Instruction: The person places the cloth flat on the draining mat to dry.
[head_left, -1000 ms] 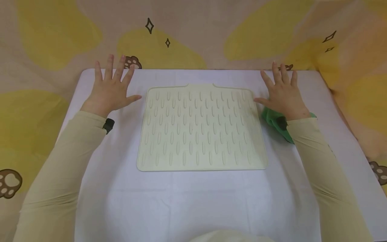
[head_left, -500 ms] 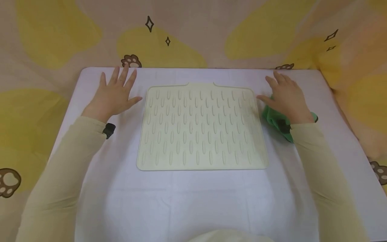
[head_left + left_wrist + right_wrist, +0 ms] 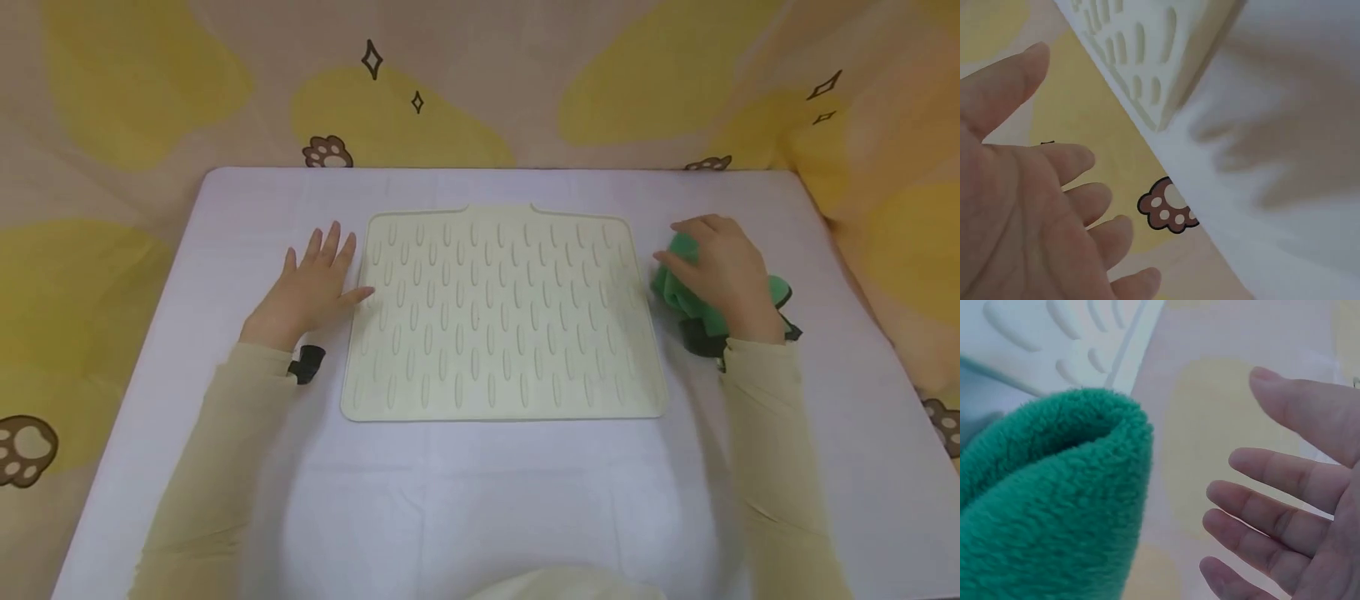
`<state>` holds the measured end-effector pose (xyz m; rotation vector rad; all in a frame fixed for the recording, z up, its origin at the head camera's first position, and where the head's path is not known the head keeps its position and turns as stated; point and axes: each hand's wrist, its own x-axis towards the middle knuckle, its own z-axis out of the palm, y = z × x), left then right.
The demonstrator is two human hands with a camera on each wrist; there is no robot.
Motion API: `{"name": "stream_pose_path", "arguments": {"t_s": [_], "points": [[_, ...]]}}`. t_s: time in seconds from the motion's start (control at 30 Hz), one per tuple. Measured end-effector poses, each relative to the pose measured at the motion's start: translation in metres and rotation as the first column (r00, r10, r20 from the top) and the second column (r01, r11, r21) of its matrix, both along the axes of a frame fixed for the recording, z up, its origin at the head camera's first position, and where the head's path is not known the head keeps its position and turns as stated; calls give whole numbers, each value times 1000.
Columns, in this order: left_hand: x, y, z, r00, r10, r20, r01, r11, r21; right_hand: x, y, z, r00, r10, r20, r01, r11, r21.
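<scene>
My left hand point(image 3: 311, 287) hovers at the left edge of a cream ridged mat point(image 3: 495, 317), fingers spread and thumb overlapping the mat's edge in the head view. The left wrist view has its palm point(image 3: 1029, 219) in sight with nothing in it, and a corner of the mat beyond. My right hand point(image 3: 723, 271) is over a folded green plush cloth point(image 3: 675, 287), which lies at the right of the mat. In the right wrist view the fingers point(image 3: 1266, 500) are slightly bent and apart from the fuzzy cloth point(image 3: 1085, 519).
A white cloth-covered table point(image 3: 450, 500) lies under everything. Behind it and at the sides hangs a pink and yellow patterned curtain point(image 3: 525, 83) with paw prints. Dark straps show at both wrists.
Both hands have drawn back from the table's far edge toward the person. The left has also moved right to the mat's edge; the right has come over the green cloth, its fingers bending.
</scene>
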<state>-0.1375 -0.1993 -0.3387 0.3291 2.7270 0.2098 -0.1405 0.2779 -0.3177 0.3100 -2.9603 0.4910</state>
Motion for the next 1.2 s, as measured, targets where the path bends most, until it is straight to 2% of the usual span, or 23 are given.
{"name": "stream_pose_path", "arguments": {"t_s": [0.2,0.4,0.5,0.7,0.83,1.2], "points": [[12,8,-15,995,48,83,-57,992,108,8,6,-10,999,-36,-10,34,991,-127],[20,14,-22,993,51,110,-72,978,194,15,13,-18,988,-90,125,115,972,-207],[25,15,-25,991,62,118,-85,976,202,17,15,-23,981,-92,170,128,968,-216],[31,17,-33,986,56,157,-94,964,249,20,21,-30,979,-81,185,127,960,-249],[32,16,-38,986,30,167,-75,960,270,22,25,-32,976,-84,199,133,961,-243],[33,15,-46,989,16,146,-55,961,273,22,30,-43,968,-33,247,94,967,-238]]}}
